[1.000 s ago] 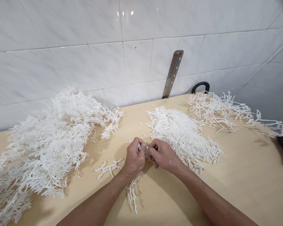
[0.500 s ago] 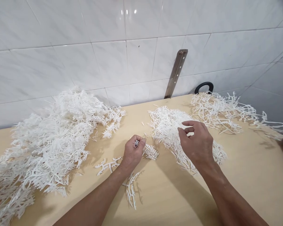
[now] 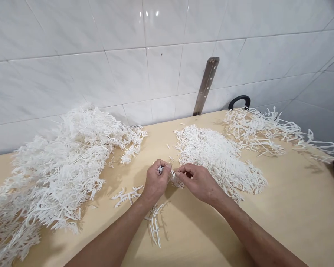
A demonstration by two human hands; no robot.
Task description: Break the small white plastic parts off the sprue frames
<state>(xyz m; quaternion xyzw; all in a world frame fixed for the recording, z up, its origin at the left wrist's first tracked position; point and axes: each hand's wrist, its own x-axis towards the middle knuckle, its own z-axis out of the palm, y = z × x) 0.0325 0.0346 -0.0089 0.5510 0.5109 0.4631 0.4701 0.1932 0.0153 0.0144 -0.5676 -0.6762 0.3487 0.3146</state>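
Observation:
My left hand [image 3: 156, 181] is closed around a small bunch of thin white branching plastic pieces, whose tips poke out at the fist and by the thumb. Close on its right, my right hand [image 3: 198, 182] pinches with thumb and forefinger at a white plastic piece [image 3: 173, 175] sticking out of the left hand. Just behind the right hand lies a heap of short white sticks [image 3: 211, 150]. Bare white branched stems [image 3: 155, 227] rest on the table below the left wrist, partly hidden by the forearm.
A large heap of white branching pieces [image 3: 69, 167] covers the table's left side. More bare branched stems [image 3: 257, 129] lie at the back right, near a black curved handle [image 3: 239, 98]. A metal strip with holes [image 3: 206, 86] leans against the tiled wall [image 3: 167, 74].
My right hand has moved left and down from above the stick heap to the left hand, and its fingers have closed on a piece there. The left hand stays nearly still.

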